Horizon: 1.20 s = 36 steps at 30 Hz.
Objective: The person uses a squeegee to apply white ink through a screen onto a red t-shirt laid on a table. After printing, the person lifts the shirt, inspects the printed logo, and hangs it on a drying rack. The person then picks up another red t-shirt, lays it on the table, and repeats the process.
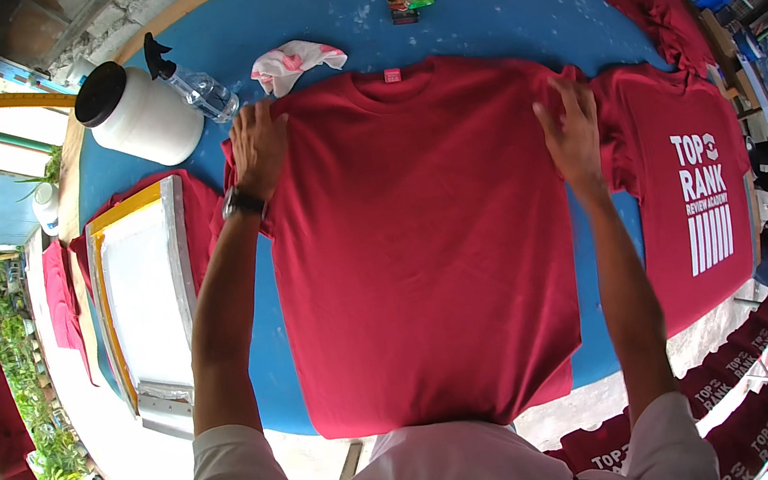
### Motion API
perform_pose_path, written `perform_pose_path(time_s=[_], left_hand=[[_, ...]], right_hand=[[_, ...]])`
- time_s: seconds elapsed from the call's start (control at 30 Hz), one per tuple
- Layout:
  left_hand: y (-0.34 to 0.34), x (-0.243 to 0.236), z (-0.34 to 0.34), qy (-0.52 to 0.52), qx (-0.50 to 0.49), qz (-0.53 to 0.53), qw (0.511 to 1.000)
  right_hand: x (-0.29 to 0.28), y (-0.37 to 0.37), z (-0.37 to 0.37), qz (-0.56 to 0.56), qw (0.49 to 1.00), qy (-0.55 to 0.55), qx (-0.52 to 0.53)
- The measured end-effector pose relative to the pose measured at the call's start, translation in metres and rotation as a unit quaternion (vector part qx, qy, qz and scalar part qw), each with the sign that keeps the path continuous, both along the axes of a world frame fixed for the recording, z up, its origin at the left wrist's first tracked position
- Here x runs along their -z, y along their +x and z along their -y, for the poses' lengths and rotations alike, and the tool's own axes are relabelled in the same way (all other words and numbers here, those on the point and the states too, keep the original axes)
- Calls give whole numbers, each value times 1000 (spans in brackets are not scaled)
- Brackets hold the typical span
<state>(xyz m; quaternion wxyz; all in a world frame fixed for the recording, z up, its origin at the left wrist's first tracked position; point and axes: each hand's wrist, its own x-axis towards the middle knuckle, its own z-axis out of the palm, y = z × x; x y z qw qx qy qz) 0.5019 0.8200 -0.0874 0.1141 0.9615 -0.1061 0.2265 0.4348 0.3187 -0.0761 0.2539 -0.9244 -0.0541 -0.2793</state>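
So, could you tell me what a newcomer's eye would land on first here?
First the plain red T-shirt spread flat across the middle of the blue table, with the left hand and right hand pressed on its shoulders. Next, the printed red shirt at the right edge, and the screen-printing frame and big white jar on the left.

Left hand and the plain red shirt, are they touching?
Touching. The head view shows the left hand lying flat on the red shirt at its shoulder, with no gap.
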Motion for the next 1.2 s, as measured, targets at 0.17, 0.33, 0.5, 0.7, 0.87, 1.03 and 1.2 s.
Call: perform_pose_path(time_s=[0.17,0.33,0.5,0.7,0.87,1.03,1.2], left_hand=[[-254,7,-2,-110,-103,-78,985],[-469,14,18,-192,-301,-208,911],[-490,9,-14,-209,-183,-279,919],[-503,1,-23,-241,-197,-192,931],[-512,29,-25,-207,-188,-156,947],[-508,33,-39,-94,-178,-216,955],[-480,-23,-16,61,-204,-296,931]], right_hand=[[-33,-290,10,-252,960,28,121],[-2,-436,-11,-288,933,160,145],[32,-437,-1,-227,967,88,80],[21,-462,35,-267,928,232,118],[43,-475,30,-255,937,210,117],[57,-481,19,-165,950,206,168],[50,-483,23,-239,930,218,177]])
